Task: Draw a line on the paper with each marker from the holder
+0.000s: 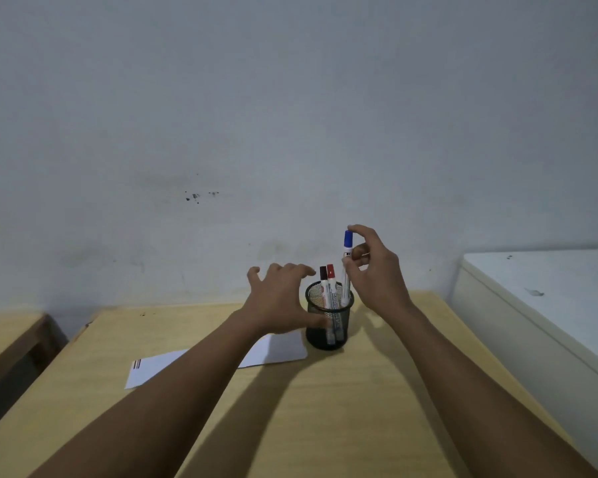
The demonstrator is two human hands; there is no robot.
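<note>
Now we are looking down at a pale wooden tabletop [325,408] pushed against a marked grey wall [290,115]. Our right hand [377,270] is pinching the blue marker [347,257] between thumb and fingers [359,232], one fingertip resting on its blue cap; the marker is standing nearly upright, raised higher than the others, with its lower end still inside the rim of the holder [328,319]. Our left hand [280,298] is reaching in with fingers spread and released, grasping nothing; it is sitting just left of the black mesh holder, and we cannot tell whether the thumb is touching the mesh wall.

Inside the holder, two more markers are standing side by side: the black marker [323,281] on the left and the red marker [331,281] just beside it, both capped and leaning slightly.

Just left of the holder, the white paper [280,350] is lying flat on the tabletop, and our left forearm is crossing over its middle. At its near left corner, a few short coloured lines [137,364] are showing, stacked one under another.

To the right, a white cabinet [539,298] is standing beside the tabletop, and at the far left another wooden surface [7,332] is sitting apart from ours.
</note>
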